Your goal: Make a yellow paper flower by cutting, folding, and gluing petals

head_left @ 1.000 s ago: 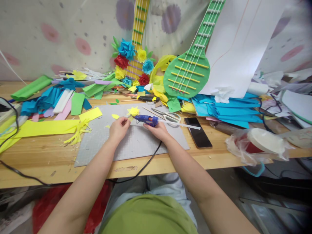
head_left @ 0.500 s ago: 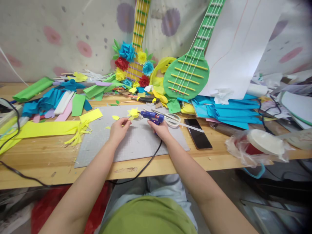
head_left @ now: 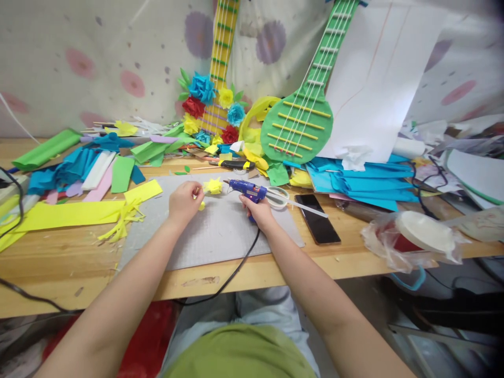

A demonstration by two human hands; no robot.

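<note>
My left hand point(head_left: 184, 202) is closed in a pinch, and a small yellow paper flower point(head_left: 213, 186) juts out to the right of its fingertips. A thin pale stem seems to join the flower to the pinch. Just below those fingers shows a bit of yellow paper point(head_left: 202, 206). Wrapped round the handle of a blue hot glue gun point(head_left: 249, 189) is my right hand point(head_left: 258, 210). The gun's nozzle points left at the flower, with a small gap between them. A long white glue stick point(head_left: 303, 203) sticks out of its back end. Both hands are over a grey cutting board point(head_left: 220, 231).
Yellow crepe paper point(head_left: 74, 214) and other coloured scraps lie left. Behind stand a green paper guitar point(head_left: 297, 128) and a yellow one with flowers point(head_left: 216, 113). A phone point(head_left: 318, 219) and a plastic-wrapped roll point(head_left: 423, 233) are right. The gun's black cord point(head_left: 240, 266) crosses the table edge.
My left hand has shifted a little left and its wrist has turned. The flower shows more side-on than before. The glue gun stays almost in place, and the view has tilted slightly.
</note>
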